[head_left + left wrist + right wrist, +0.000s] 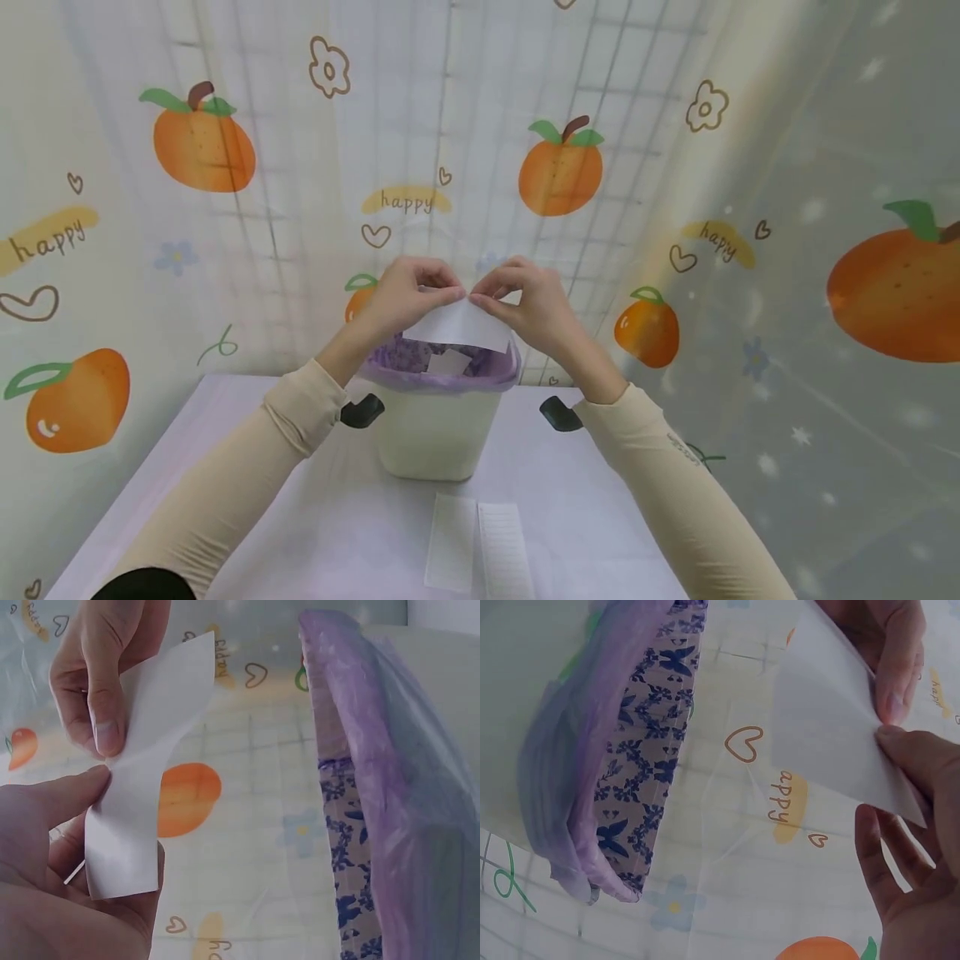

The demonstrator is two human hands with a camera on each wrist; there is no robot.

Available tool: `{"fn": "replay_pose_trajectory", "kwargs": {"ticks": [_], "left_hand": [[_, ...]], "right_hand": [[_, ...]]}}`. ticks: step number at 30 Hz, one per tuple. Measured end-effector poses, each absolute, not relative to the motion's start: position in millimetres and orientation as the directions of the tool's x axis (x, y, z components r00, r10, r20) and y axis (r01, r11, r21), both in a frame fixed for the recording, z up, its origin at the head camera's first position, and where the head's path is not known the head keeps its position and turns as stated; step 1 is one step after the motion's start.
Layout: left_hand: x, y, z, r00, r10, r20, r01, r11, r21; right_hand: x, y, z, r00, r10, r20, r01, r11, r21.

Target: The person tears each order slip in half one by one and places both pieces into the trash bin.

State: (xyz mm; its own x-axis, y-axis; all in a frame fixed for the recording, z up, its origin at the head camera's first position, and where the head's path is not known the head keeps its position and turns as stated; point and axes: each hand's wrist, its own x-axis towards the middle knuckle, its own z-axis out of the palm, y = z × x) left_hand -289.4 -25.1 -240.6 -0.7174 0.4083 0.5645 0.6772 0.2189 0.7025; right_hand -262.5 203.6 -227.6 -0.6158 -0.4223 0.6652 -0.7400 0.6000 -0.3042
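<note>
A white strip of paper [459,325] hangs above the mouth of a bin, pinched at its upper edge by both hands. My left hand [414,293] holds it between thumb and fingers, and my right hand [528,302] does the same right beside it, fingertips nearly meeting. In the left wrist view the paper [127,847] bends slightly where the thumbs press. Below stands the pale bin [435,433], lined with a purple plastic bag [491,383] folded over its rim. Inside the bin lies a white paper piece [448,362].
Two white paper strips lie side by side in front of the bin: a left strip [451,542] and a lined right strip [504,550]. The bin stands on a table with a pale cover [300,517]. Behind hangs a curtain [465,100] printed with oranges.
</note>
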Motion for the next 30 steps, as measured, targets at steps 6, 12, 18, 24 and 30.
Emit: {"fn": "replay_pose_trajectory", "kwargs": {"ticks": [6, 12, 18, 24, 30], "left_hand": [[-295, -28, -240, -0.764, 0.372, 0.527, 0.625, 0.224, 0.748], [-300, -28, -242, -0.765, 0.362, 0.533, 0.626, 0.221, 0.748], [-303, -27, -249, -0.797, 0.333, 0.504, 0.586, 0.226, 0.778], [-304, -22, -249, -0.846, 0.268, 0.461, 0.515, 0.188, 0.836], [-303, -20, -251, -0.878, 0.25, 0.407, 0.446, 0.124, 0.886]], "right_hand": [[-268, 200, -226, -0.622, -0.407, 0.669, -0.734, 0.602, -0.316], [-272, 196, -224, -0.635, -0.41, 0.654, -0.726, 0.606, -0.325], [-277, 194, -231, -0.615, -0.432, 0.66, -0.741, 0.603, -0.296], [-277, 193, -231, -0.549, -0.444, 0.708, -0.769, 0.6, -0.22], [-273, 191, -230, -0.479, -0.485, 0.732, -0.798, 0.589, -0.132]]}}
